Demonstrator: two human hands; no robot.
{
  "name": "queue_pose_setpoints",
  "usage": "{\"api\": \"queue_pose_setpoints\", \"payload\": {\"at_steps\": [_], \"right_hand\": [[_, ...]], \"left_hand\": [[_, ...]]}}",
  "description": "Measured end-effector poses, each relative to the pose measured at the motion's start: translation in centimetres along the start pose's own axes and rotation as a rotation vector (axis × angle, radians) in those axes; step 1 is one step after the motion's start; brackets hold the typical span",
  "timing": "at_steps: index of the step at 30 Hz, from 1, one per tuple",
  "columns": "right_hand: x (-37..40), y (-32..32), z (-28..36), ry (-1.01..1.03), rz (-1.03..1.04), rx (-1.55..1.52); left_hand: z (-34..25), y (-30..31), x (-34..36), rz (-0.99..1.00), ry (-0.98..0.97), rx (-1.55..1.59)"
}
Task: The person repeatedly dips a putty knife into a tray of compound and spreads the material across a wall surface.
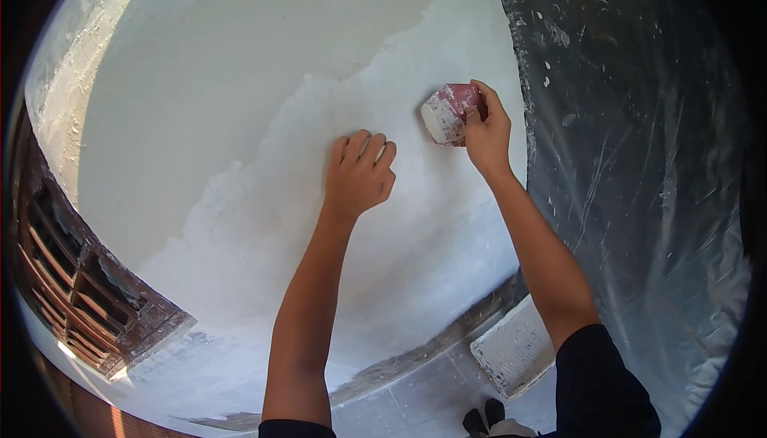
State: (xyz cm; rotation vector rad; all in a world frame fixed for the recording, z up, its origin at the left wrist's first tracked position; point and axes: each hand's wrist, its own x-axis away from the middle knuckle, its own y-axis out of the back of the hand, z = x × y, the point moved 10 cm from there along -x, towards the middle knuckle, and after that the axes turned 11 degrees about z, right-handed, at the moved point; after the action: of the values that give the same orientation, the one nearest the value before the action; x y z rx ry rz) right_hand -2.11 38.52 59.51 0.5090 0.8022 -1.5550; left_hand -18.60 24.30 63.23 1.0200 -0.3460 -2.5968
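My right hand (490, 136) grips a small reddish tub (467, 101), angular in outline and heavily smeared with white. It is tilted in front of the wall, thumb on the near side and fingers round the edge. To the left, my left hand (360, 169) is up against the wall (264, 222) with its fingers curled and the back of the hand towards me. Whatever those fingers hold, if anything, is hidden. Around and below the hands the wall surface is white, while a grey-green patch (208, 62) with an uneven border covers its upper left.
Clear plastic sheeting (623, 150), spotted with white, hangs along the right side. A white-crusted tray (511, 352) lies on the floor near my dark-shod feet (484, 417). At the left, a brown window frame with slats (88, 278) is set into the wall.
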Motion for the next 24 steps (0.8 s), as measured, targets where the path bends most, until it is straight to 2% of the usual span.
{"api": "queue_pose_setpoints", "payload": {"at_steps": [3,9,13,19,23,24], "right_hand": [[3.1,2.1,-3.3,-0.096,0.017,0.011],[10.7,7.0,-10.0,-0.298,0.051,0.196],[15.7,9.9,-14.0,-0.390,0.114,0.276],[23.1,14.7,-18.1,-0.517,0.180,0.416],[26.6,18.2,-18.9,-0.623,0.220,0.478],[27.5,19.0,-19.3,-0.643,0.222,0.487]], "left_hand": [[-4.5,-2.3,2.4,0.054,0.015,0.240],[-13.5,-8.8,9.7,0.344,0.192,0.593],[-18.8,-11.3,14.1,0.456,0.292,0.699],[-26.2,-15.2,19.9,0.748,0.462,0.767],[-30.9,-16.1,22.8,0.896,0.571,0.917],[-31.4,-15.2,22.4,0.727,0.580,0.959]]}}
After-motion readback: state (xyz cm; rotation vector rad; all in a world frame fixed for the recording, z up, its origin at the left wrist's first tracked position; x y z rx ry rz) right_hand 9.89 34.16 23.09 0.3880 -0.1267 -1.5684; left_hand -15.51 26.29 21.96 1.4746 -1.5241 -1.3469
